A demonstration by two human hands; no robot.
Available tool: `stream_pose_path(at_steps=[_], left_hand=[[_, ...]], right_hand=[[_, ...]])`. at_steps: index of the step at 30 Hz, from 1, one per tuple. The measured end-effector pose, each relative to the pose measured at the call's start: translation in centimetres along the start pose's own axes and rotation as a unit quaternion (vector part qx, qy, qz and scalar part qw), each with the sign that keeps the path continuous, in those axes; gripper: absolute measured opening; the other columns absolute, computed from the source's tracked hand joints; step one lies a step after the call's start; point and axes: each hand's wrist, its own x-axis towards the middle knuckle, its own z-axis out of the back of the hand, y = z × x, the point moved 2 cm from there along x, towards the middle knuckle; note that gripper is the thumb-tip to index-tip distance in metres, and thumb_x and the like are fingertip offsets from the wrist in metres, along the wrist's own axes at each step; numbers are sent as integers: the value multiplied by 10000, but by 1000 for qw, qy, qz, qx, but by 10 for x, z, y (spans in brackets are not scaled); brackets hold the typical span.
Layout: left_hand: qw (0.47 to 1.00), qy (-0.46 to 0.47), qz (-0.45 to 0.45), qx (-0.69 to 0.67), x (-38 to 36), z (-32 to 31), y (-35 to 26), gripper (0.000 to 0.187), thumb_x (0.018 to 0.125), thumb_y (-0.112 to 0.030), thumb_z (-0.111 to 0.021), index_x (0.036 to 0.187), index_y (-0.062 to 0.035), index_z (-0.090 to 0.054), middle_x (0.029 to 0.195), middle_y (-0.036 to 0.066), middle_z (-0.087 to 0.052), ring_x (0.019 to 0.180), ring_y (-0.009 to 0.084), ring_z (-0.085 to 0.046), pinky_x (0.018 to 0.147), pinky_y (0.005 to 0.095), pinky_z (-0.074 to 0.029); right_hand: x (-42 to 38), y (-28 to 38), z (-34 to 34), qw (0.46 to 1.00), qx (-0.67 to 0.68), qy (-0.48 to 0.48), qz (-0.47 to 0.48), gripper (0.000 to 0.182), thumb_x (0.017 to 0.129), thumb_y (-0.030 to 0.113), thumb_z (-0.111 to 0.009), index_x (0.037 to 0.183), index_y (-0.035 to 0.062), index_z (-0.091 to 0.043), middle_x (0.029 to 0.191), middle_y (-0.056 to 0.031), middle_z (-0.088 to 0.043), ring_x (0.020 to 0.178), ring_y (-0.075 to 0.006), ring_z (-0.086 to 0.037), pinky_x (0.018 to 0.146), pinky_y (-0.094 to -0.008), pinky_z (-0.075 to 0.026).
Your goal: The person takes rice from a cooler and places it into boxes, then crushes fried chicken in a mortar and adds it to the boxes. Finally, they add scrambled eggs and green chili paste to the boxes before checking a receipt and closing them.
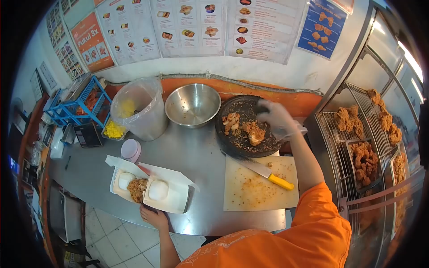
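Observation:
My right hand (pixel 275 119), in a clear plastic glove and smeared by motion, is over the right side of a dark stone mortar (pixel 228 145). Pieces of crumbled fried chicken (pixel 254 134) lie in the mortar below its fingers. My bare left hand (pixel 154 218) is at the table's front edge, fingers spread beside the near side of the open white paper boxes (pixel 176 203). A white rice mound (pixel 157 190) sits in the right box. In the left one are another rice mound (pixel 126 180) and crumbed chicken (pixel 137 190).
A yellow-handled knife (pixel 279 182) rests on a crumb-strewn cutting board (pixel 241 202). Behind stand a steel bowl (pixel 193 105) and a plastic-lined bucket (pixel 152 120). A lilac-lidded tub (pixel 130 150) is behind the boxes. Fried chicken (pixel 364 163) fills racks at right.

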Motion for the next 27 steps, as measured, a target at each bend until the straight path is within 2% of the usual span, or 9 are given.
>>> stream_pose_path(at_steps=[3, 5, 6, 7, 9, 13, 15, 22, 27], left_hand=[[1000, -4, -7, 21, 0, 0, -2, 686, 781, -218, -646, 1336, 35, -333, 1325, 222, -415, 1276, 383, -348, 1097, 492, -214], [1000, -5, -3, 15, 0, 2, -7, 689, 782, -230, -645, 1337, 32, -333, 1322, 223, -418, 1271, 385, -353, 1095, 494, -218], [1000, -4, 0, 10, 0, 3, -8, 692, 784, -242, -645, 1338, 29, -334, 1318, 225, -420, 1265, 386, -358, 1093, 495, -222], [1000, -4, -4, 9, -1, 3, -5, 692, 784, -242, -645, 1338, 29, -334, 1318, 225, -420, 1265, 386, -358, 1093, 495, -222], [1000, -15, -11, -12, 0, -2, -1, 696, 791, -277, -641, 1335, 33, -337, 1315, 224, -424, 1258, 387, -364, 1090, 496, -230], [1000, -6, -2, 6, 3, -1, 0, 709, 797, -313, -639, 1336, 33, -334, 1316, 222, -424, 1252, 387, -368, 1087, 494, -236], [1000, 0, 1, 21, 1, 0, -3, 722, 800, -332, -638, 1339, 32, -326, 1321, 221, -420, 1255, 387, -365, 1087, 493, -237], [999, -3, -3, 38, 1, -5, 4, 738, 796, -356, -639, 1330, 50, -332, 1318, 238, -422, 1259, 394, -361, 1089, 486, -234], [1000, 3, 0, 31, 2, 0, -1, 726, 796, -334, -643, 1321, 61, -334, 1314, 240, -423, 1254, 402, -361, 1085, 488, -239]], right_hand=[[-13, 36, 19, 973, 186, -117, -66, 536, 807, 131, -641, 1303, 1, -486, 1101, -211, -644, 965, -323, -635, 875, -364, -477], [-25, 34, -8, 990, 34, -93, -96, 477, 850, 121, -590, 1308, 48, -481, 1160, -216, -613, 1072, -324, -602, 940, -384, -455], [-23, -3, -42, 991, -66, 40, -105, 507, 838, 187, -595, 1322, 90, -479, 1205, -219, -589, 1114, -337, -576, 972, -403, -435], [-36, 7, -61, 978, -109, 53, -172, 542, 805, 243, -609, 1304, 62, -501, 1220, -217, -582, 1126, -342, -570, 977, -415, -432], [-26, -20, -80, 980, -134, 16, -147, 541, 764, 244, -651, 1240, 9, -550, 1211, -215, -591, 1135, -343, -565, 966, -405, -438], [9, -35, -42, 984, 14, 121, -130, 560, 713, 209, -714, 1220, 12, -578, 1045, -215, -658, 952, -304, -644, 839, -370, -489], [9, -5, -11, 992, 109, -10, -64, 576, 711, 190, -709, 1241, 19, -565, 975, -194, -675, 869, -281, -656, 788, -357, -500], [23, -18, -55, 998, 34, -37, -45, 548, 707, 202, -704, 1224, 56, -595, 1047, -187, -668, 886, -286, -652, 802, -352, -502], [31, -38, -55, 984, 1, 123, -132, 479, 709, 223, -702, 1153, 51, -654, 1184, -188, -619, 1043, -293, -624, 856, -321, -490]])
